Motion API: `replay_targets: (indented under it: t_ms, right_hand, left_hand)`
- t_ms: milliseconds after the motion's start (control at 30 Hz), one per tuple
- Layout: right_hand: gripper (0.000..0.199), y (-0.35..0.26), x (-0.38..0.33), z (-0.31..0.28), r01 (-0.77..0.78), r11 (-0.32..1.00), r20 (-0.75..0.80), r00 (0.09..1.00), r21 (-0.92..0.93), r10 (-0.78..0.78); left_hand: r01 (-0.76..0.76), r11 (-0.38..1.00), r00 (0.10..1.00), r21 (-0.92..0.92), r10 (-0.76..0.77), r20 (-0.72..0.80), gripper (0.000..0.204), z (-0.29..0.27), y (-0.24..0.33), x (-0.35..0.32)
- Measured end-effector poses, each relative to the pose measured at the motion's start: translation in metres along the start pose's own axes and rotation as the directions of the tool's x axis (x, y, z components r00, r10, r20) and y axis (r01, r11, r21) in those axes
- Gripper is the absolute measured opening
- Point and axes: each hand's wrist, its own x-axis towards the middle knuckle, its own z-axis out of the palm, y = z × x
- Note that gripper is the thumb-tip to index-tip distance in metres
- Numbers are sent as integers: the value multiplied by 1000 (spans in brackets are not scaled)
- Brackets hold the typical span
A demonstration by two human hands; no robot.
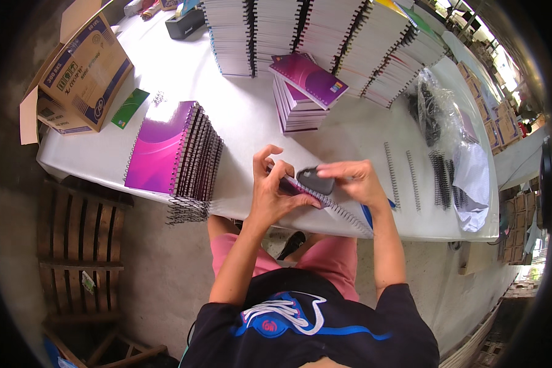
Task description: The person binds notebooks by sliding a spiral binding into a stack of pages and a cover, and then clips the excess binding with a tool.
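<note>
One purple notebook (293, 185) is gripped between the thumb and fingers of the left hand (268, 195), its long axis slanted from upper left to lower right, and a slim, springy coil (346, 216) is extended along the same line, past the thumb tip and pointed toward the near edge of the smooth white tabletop (242, 116). By the outstretched fingers of the right hand (363, 184) a rounded dark grey block (318, 183) is touched, though whether it is gripped cannot be told. Left of the left fingers, glossy coil-bound notebooks (158, 150) are piled.
</note>
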Motion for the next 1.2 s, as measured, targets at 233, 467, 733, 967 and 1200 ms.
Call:
replay_targets:
  t_ms: [233,467,733,967,1200]
  right_hand:
    - [32,-14,12,7,-57,991,-41,997,122,62]
    - [38,-6,25,3,-136,985,-12,990,108,138]
    - [38,-25,41,28,4,985,148,989,171,-30]
    - [47,-12,8,-1,-99,821,-178,984,-563,-4]
    - [50,2,-115,18,-498,233,-473,867,-835,156]
  left_hand:
    - [-23,996,1000,-89,23,-1,83,2,-14,7]
    - [153,951,988,-268,-148,39,100,9,-22,1]
    - [78,958,997,-277,-74,22,95,7,-29,-3]
    - [213,874,977,-436,-197,81,56,0,-22,-3]
    - [584,522,737,-622,-662,136,17,-21,12,-11]
